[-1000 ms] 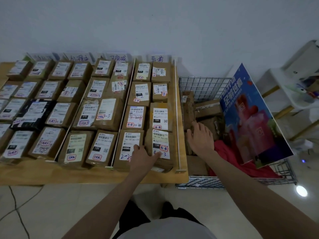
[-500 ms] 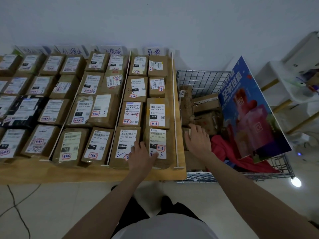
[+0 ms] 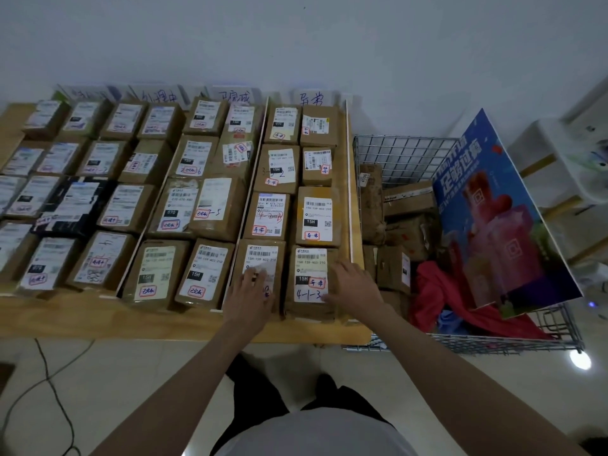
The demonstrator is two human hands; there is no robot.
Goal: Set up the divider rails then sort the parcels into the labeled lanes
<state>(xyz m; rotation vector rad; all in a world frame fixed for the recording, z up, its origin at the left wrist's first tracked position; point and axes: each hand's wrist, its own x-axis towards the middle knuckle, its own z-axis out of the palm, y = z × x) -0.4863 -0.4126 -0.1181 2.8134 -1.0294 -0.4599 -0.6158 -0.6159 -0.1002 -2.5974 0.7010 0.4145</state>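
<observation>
Table: wood; parcels fill it from the far edge almost to the near edge, where a bare strip runs along the front.
Signs: paper cards stand along the far edge, one per lane, handwritten; too blurred to read surely.
Left lanes: brown boxes and one black parcel, packed tight, labels blurred.
Rails: thin white strips run from far edge to near edge between the lanes; another lies along the right edge.
Third lane: labels read "070" and "15H"; handwriting "-5".
Left hand: fingers straight, lying flat on the near-left box of the right lane, label "15H-159-A03-210".
Right hand: fingers loosely spread, resting on the right side of the near-right box, marked "15H" and handwritten "4-1-3".
Basket: wire, touching the table's right edge, holding more boxes, red cloth and a blue poster.
</observation>
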